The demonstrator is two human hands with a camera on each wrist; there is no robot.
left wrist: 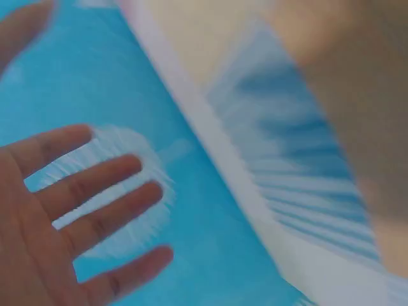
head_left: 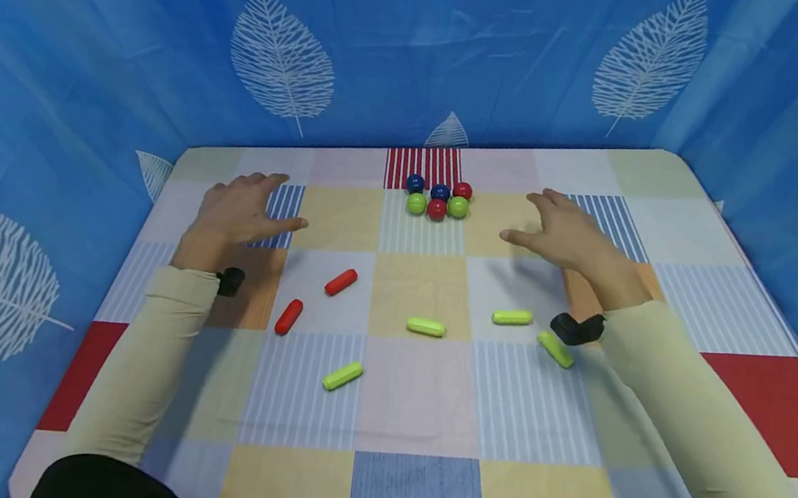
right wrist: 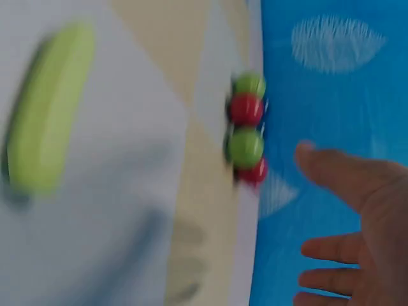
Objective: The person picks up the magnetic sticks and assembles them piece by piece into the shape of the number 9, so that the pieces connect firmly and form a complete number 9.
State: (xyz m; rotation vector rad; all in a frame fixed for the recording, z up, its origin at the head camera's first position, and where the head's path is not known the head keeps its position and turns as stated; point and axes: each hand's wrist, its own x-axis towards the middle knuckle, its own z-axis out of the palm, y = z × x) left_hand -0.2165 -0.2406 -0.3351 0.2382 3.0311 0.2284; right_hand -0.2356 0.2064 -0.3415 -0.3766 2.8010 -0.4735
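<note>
My left hand (head_left: 235, 208) hovers above the left part of the table, fingers spread and holding nothing. In the left wrist view its palm and straight fingers (left wrist: 102, 227) show. On the other side my right hand (head_left: 569, 231) is held over the table, to the right of a cluster of glossy balls (head_left: 437, 209), thumb apart from its fingers. The cluster has two blue, two green and two red balls. Two short red sticks (head_left: 341, 282) lie nearer the left hand. Several light green sticks (head_left: 426, 327) are scattered across the middle, one close to the right wrist. Neither hand touches them.
A patchwork cloth (head_left: 416, 403) covers the table. Blue curtains (head_left: 426, 42) with white leaf prints hang behind and at both sides. Dark wrist bands (head_left: 576, 329) sit at the sleeve cuffs.
</note>
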